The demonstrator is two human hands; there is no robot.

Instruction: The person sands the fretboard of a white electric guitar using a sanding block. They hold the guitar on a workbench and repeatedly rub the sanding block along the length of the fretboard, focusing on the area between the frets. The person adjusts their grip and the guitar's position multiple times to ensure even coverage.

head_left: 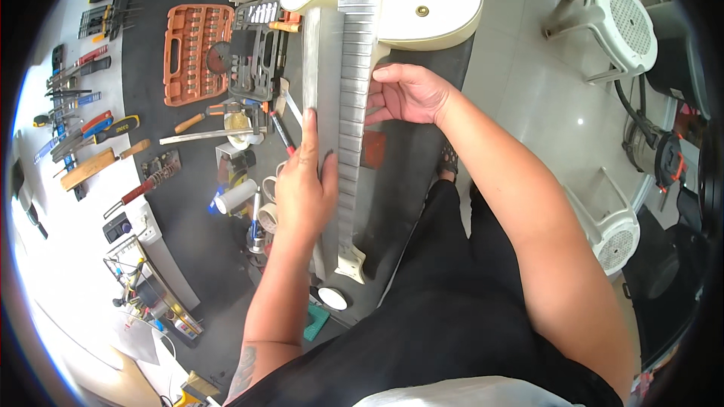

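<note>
A white electric guitar (422, 7) with gold hardware lies on the dark bench, its neck (356, 128) running toward me, frets crossing a pale silvery fretboard. My left hand (305, 188) grips a long grey metal bar (322, 53) alongside the neck, index finger stretched along it and thumb at its side. At the neck's right edge, near the body, my right hand (407, 93) rests its thumb against the side, with curved fingers around toward the underside, partly hidden. The pale headstock (350, 264) points at me.
An orange socket case (196, 53), a grey tool case (256, 30), files (200, 136) and tape rolls (268, 217) crowd the bench's left. Hand tools (94, 124) line the far-left strip. White plastic stools (626, 26) and a black machine with a hose (664, 154) stand on the right.
</note>
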